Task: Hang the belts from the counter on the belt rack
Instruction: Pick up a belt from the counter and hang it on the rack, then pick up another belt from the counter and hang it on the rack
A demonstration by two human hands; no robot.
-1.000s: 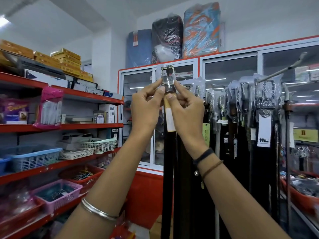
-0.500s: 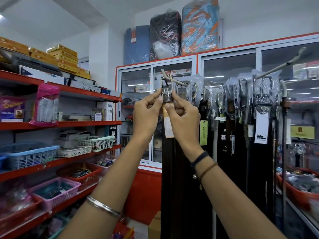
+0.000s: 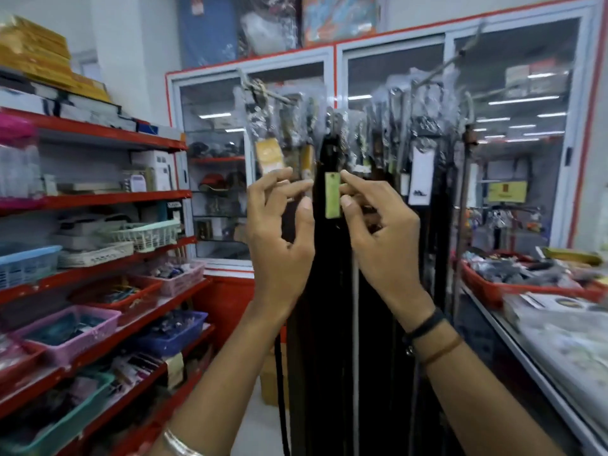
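Both hands are loose-fingered and clamp nothing, left hand (image 3: pixel 279 232) and right hand (image 3: pixel 378 232) flanking the dark belts (image 3: pixel 332 258) hanging long-axis vertical from the rack (image 3: pixel 283 98) above, while the bench (image 3: pixel 559 343) lies nearer my right.

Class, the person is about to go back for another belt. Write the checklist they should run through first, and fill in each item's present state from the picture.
1. Belts hang straight down from the belt rack: ok.
2. Newly hung buckle seated on the rack arm: cannot tell, the picture is blurred there.
3. Left hand empty, fingers spread: ok.
4. Right hand free: not ok, its fingertips sit against the green tag.
5. More belts waiting on the counter: cannot tell.
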